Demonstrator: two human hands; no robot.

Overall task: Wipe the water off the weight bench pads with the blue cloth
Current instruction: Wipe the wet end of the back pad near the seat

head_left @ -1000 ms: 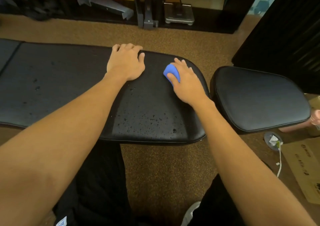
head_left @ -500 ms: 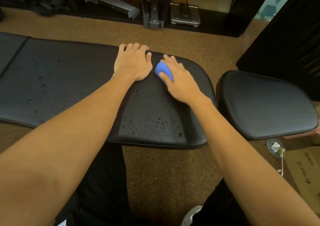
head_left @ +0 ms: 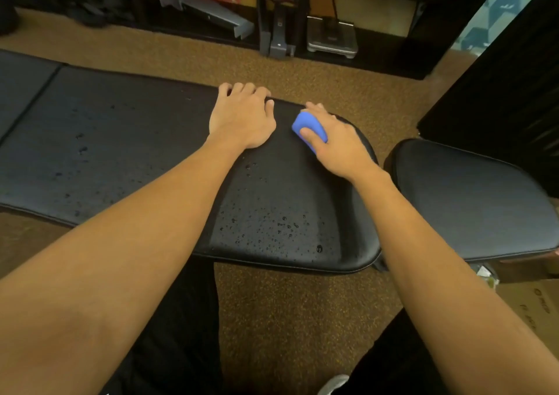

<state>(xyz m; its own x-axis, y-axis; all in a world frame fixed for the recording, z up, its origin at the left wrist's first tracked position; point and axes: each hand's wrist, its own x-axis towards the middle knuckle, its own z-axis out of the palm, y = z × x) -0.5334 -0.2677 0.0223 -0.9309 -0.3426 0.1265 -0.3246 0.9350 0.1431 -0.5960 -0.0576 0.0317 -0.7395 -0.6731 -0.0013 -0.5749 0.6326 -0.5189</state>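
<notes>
blue cloth: bunched into a wad (head_left: 307, 125), it sits on the long pad (head_left: 121, 152) near that pad's far rounded corner, just right of frame centre.
right hand: the right hand (head_left: 335, 143) grips the blue cloth, thumb across its near side and fingers over the top, and presses it onto the pad.
left hand: the left hand (head_left: 242, 119) lies palm down on the same pad just left of the cloth, fingers bent over the far edge, likely as a brace.
water: droplets (head_left: 284, 228) bead thickest on the near right part of the long pad; sparser spots trail toward the left of the frame.
step in hand: wiping the far right end of the long pad, as i read it.
doing it well: draw the cloth in overlapping passes from far edge to near edge with even pressure. open the wad for a drier face, and shift the bracing hand before wiping beneath it.
seat pad: the seat pad (head_left: 472, 201) is at frame right, across a gap; any wetness is hard to make out.
hidden: the left fingertips past the edge and the pad under both forearms. the long pad's left end is cut off.
</notes>
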